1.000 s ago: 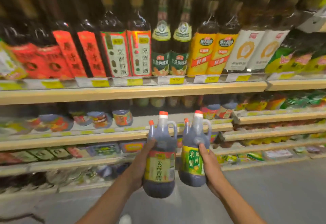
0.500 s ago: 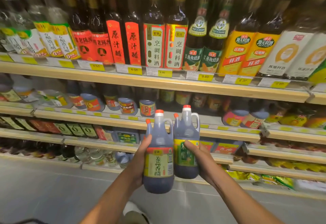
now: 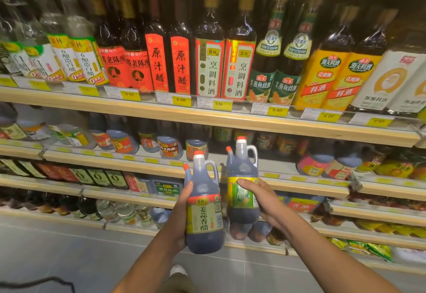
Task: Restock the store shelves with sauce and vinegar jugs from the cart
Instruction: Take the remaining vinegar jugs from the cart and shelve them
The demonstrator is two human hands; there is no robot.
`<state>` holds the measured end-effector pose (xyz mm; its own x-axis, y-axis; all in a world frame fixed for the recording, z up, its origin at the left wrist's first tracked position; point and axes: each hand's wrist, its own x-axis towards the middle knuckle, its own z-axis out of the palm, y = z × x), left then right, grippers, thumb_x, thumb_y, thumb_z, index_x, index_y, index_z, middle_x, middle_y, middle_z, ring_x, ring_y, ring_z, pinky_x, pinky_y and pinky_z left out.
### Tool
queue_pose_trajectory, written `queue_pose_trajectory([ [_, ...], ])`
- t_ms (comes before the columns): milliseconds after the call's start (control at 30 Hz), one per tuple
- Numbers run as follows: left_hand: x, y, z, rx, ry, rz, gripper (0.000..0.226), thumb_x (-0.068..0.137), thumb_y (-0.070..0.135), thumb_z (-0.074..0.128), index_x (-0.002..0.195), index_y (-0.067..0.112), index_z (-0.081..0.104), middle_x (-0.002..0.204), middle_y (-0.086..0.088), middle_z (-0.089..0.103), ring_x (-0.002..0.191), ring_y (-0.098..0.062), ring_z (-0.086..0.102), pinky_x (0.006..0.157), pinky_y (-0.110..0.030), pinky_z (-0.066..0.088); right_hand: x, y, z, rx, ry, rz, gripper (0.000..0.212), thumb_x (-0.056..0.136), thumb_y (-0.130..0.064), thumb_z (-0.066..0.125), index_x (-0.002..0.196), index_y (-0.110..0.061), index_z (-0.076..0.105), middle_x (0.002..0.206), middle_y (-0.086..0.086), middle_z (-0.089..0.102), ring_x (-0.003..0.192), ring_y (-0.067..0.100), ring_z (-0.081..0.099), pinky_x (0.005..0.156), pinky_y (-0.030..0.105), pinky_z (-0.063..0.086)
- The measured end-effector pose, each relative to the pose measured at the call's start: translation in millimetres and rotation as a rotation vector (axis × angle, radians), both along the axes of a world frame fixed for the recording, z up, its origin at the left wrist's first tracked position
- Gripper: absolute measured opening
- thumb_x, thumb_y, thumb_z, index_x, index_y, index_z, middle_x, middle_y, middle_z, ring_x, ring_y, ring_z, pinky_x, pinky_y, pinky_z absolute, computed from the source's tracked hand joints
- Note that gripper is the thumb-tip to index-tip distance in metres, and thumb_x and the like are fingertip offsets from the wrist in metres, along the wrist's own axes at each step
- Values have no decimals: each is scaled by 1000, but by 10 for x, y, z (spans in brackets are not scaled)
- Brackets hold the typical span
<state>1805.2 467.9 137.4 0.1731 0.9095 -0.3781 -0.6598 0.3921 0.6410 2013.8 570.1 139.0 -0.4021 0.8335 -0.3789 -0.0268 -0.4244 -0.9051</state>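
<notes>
Here's the wall of it: the long wooden shelving unit [image 3: 207, 117] fills the view from 9 to 3 o'clock. Tall dark glass bottles with red, green and yellow labels [image 3: 209, 62] are packed along the upper board at 12, with yellow price tags [image 3: 181, 100] beneath them. Below that, the second wooden shelf [image 3: 138, 163] carries squat blue-grey plastic jugs [image 3: 169, 147], and there looks to be a gap in that row just past 12 o'clock, behind the two in hand. The grey tiled floor [image 3: 69, 246] shows at 7 o'clock. Now the action at centre — two dark vinegar jugs with orange-red caps, both upright, long axes running 6 to 12. The left hand [image 3: 182, 219] is wrapped round the belly of the yellow-and-red-labelled jug [image 3: 204, 209] from its 9 o'clock side, thumb up on the shoulder. The right hand [image 3: 262, 200] clasps the green-and-yellow-labelled jug [image 3: 242, 214] from 3 o'clock, fingers laid across the label. That right-hand jug rides higher, its cap level with the second shelf's row, so I'd call it the nearer one to the shelf, which lies up and ahead at 12 from both grips. Against a second ago the view has swung left, with clear bottles with green-and-yellow labels [image 3: 76, 57] now showing at 10 o'clock. The pair — touching half a second back — has parted a little, the left jug dropping lower.
</notes>
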Motion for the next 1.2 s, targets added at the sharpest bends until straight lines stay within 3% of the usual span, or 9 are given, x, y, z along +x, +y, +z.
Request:
queue_pose_trajectory([
  [167,-191,142,-118,1,-10,-2,84,86,69,61,138,3,56,114,-26,63,96,-39,66,83,-50,55,-131,563,32,79,-103,-50,45,84,-22,79,122,-5,65,107,16,76,98,33,74,84,41,59],
  [267,-299,214,-173,3,52,23,87,86,70,60,138,1,55,115,-26,66,96,-37,68,86,-47,56,-232,898,51,139,-165,-68,48,80,-24,82,121,-6,65,107,14,76,98,30,74,87,43,59],
  [467,-511,369,-272,-7,99,79,79,83,65,58,132,3,60,114,-27,67,100,-39,67,88,-47,56,-405,1414,6,125,-370,-82,53,62,-49,89,92,-6,77,89,3,79,87,18,75,74,29,55],
  [567,-595,446,-336,-20,121,108,73,82,63,58,124,4,65,107,-24,68,95,-36,69,85,-45,57,-491,1545,-55,111,-451,-64,58,58,-56,89,96,-15,77,99,-4,74,84,6,66,71,24,49],
  [667,-660,519,-392,-36,145,127,71,79,65,61,120,6,68,106,-24,69,93,-35,70,84,-44,57,-586,1615,-149,129,-548,-23,71,57,-61,89,108,-15,74,103,-6,63,83,6,60,78,25,45],
  [800,-733,584,-466,-60,150,143,81,72,66,68,125,5,66,111,-26,69,96,-37,70,87,-46,56,-702,1637,-234,175,-645,42,44,62,-57,88,74,-25,60,78,-18,56,70,-5,52,55,14,41],
  [933,-776,609,-499,-70,139,146,85,66,69,77,123,6,68,111,-26,70,96,-37,71,84,-45,58,-748,1628,-307,215,-711,75,48,63,-58,87,74,-20,61,81,-11,60,75,3,57,56,21,41],
  [1067,-780,614,-480,-78,149,149,89,60,71,82,122,8,70,113,-26,70,96,-38,71,84,-47,58,-763,1593,-302,231,-686,54,42,66,-50,89,68,-21,59,72,-14,59,66,-1,56,45,14,40],
  [1200,-753,598,-411,-76,187,148,85,60,74,81,119,12,72,115,-27,70,97,-38,72,81,-46,59,-768,1562,-279,269,-647,47,36,67,-40,91,75,-26,59,72,-17,61,54,-7,57,37,3,35],
])
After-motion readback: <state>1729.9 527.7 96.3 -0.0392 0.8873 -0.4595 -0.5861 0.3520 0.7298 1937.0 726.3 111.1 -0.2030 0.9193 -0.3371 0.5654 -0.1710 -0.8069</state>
